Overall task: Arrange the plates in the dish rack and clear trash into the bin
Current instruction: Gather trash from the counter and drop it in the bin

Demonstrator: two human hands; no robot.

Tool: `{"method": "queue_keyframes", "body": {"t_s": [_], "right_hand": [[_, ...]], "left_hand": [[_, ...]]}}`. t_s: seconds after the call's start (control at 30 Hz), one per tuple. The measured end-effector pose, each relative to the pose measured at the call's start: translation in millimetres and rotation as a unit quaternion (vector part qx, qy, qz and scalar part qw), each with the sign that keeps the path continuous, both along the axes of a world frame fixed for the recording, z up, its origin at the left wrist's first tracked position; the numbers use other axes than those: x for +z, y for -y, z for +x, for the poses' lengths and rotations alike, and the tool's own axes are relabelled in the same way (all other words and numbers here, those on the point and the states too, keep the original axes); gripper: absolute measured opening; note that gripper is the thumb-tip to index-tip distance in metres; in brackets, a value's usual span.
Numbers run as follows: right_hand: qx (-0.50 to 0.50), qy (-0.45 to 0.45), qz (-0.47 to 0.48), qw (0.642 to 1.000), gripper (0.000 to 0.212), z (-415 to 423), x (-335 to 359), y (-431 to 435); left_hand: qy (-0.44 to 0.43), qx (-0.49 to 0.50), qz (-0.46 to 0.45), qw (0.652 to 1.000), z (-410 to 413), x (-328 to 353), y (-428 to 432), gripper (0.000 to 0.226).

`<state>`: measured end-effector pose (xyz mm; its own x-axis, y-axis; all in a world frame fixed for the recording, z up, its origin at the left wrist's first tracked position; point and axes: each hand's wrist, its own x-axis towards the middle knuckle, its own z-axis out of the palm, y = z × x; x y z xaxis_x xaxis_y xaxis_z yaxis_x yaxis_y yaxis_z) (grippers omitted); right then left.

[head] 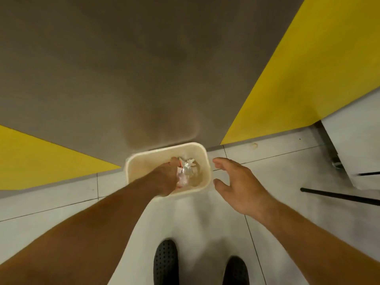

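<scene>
A cream plastic bin (200, 150) stands on the floor against the grey wall. My left hand (167, 177) reaches down into its opening, fingers closed around crumpled trash (183, 177), a pinkish-white wrapper. More crumpled silvery trash (188, 166) lies inside the bin just beyond the fingers. Just right of the bin's rim hovers my right hand (240, 184), fingers spread and curved, with nothing in it. No plates or dish rack are in view.
A grey wall with yellow panels (298, 79) rises behind the bin. White floor tiles (61, 196) surround it. A white cabinet base (353, 153) and a black rod (339, 196) are at the right. My two black shoes (165, 262) are at the bottom.
</scene>
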<state>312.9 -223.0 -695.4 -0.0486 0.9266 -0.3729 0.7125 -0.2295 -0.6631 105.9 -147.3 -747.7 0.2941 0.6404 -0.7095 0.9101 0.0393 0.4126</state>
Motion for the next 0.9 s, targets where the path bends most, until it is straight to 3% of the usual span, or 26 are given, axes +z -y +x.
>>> {"method": "queue_keyframes", "body": {"t_s": [0.1,0.2,0.3,0.5,0.6,0.73,0.8,0.9], "right_hand": [[-0.049,-0.033,0.001,0.998,0.044,13.6,-16.6,6.2],[-0.098,-0.053,0.024,0.993,0.038,18.4,-35.0,8.4],[-0.125,-0.064,0.063,0.988,0.03,24.1,-52.3,5.6],[-0.111,-0.028,0.053,0.992,0.027,35.7,-77.0,-1.8],[-0.075,-0.006,0.047,0.996,0.029,34.5,-67.3,-3.4],[-0.013,0.027,0.04,0.999,0.038,24.8,-29.8,-7.2],[0.009,0.034,0.032,0.999,0.038,15.8,-7.6,-10.1],[0.028,0.053,0.037,0.997,0.035,3.9,42.0,-11.6]], "left_hand": [[-0.078,-0.152,0.04,0.984,18.4,-49.0,-8.7,0.037],[-0.069,-0.114,-0.004,0.991,29.2,-90.8,-16.6,0.027],[-0.075,-0.242,0.032,0.967,27.3,-130.7,-26.6,0.01],[-0.138,-0.352,0.02,0.926,14.7,-183.1,-32.8,0.034],[-0.133,-0.319,-0.007,0.938,9.5,-171.5,-32.7,0.024],[-0.047,-0.124,-0.109,0.985,-5.1,-110.4,-35.7,0.033],[-0.013,-0.047,-0.065,0.997,-12.3,-69.0,-37.3,0.034],[0.005,-0.003,0.074,0.997,-22.7,9.1,-28.7,0.03]]}}
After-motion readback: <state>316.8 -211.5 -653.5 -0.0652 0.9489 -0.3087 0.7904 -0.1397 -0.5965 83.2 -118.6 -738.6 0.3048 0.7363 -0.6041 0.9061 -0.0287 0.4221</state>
